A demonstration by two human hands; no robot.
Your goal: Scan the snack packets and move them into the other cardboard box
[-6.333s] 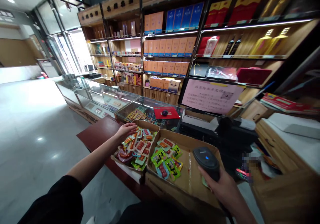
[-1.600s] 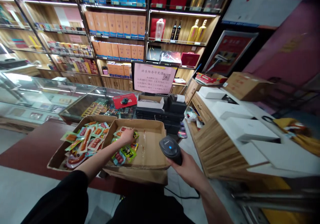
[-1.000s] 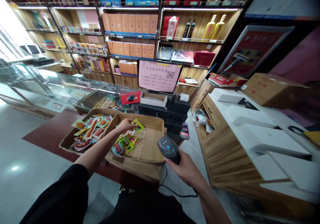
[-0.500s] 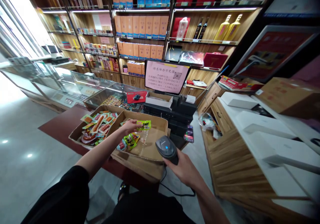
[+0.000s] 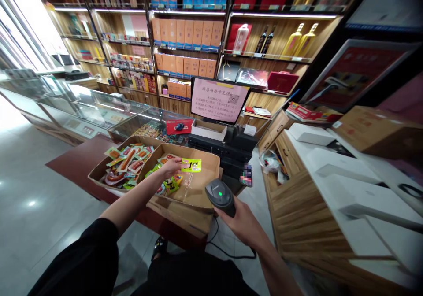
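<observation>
My left hand [image 5: 172, 167] pinches the left end of a yellow-green snack packet [image 5: 191, 165] above the right-hand cardboard box [image 5: 205, 186]. Several snack packets lie under and beside that hand in the same box. My right hand [image 5: 243, 221] is wrapped round the handle of a dark grey barcode scanner [image 5: 220, 194], which shows a green light on top. Its head sits near the box's front right corner, pointing toward the packet. The left cardboard box [image 5: 95, 179] holds many packed sausages and snacks [image 5: 127, 161].
Behind the boxes are a glass display counter [image 5: 125, 115], a monitor with a pink paper sign [image 5: 220, 98] and a black cash drawer [image 5: 211, 148]. At the right runs a wooden cabinet [image 5: 297, 208]. A black cable hangs below the scanner.
The packet in my left hand has turned so its printed face shows more clearly. On the scanner, the light has gone from blue to green. The view has shifted slightly.
</observation>
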